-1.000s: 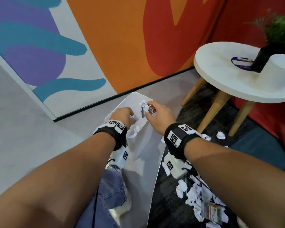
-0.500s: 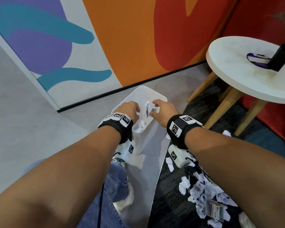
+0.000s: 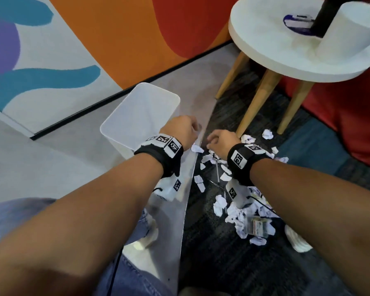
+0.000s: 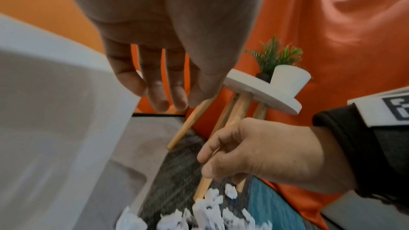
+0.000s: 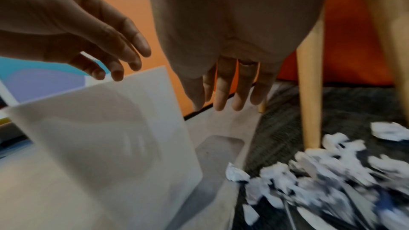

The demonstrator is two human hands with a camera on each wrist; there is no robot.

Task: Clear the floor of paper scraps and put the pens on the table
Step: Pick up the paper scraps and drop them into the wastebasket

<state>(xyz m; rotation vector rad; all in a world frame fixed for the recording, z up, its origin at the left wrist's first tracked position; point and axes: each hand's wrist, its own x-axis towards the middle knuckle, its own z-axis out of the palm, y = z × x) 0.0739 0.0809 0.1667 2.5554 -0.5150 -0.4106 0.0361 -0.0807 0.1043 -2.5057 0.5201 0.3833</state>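
Pens (image 3: pixel 217 177) hard to make out – thin dark rods half buried under crumpled white paper scraps (image 3: pixel 233 210) on dark carpet, lower right of centre, long axes roughly toward top of frame. Left hand (image 3: pixel 181 130) and right hand (image 3: pixel 221 141) both empty, fingers loose, beside translucent white bin (image 3: pixel 141 112). Round white table (image 3: pixel 286 52) upper right, cut off.

Lying strewn over the dark carpet: crumpled white paper scraps (image 3: pixel 235 212), heaped thickest near the legs of the round white table (image 3: pixel 265 52), one stray ball (image 3: pixel 197 148) sitting at the carpet's edge. Lying among them: thin pens (image 3: pixel 217 171), half hidden. Standing upright alongside: a translucent white bin (image 3: pixel 141 112).
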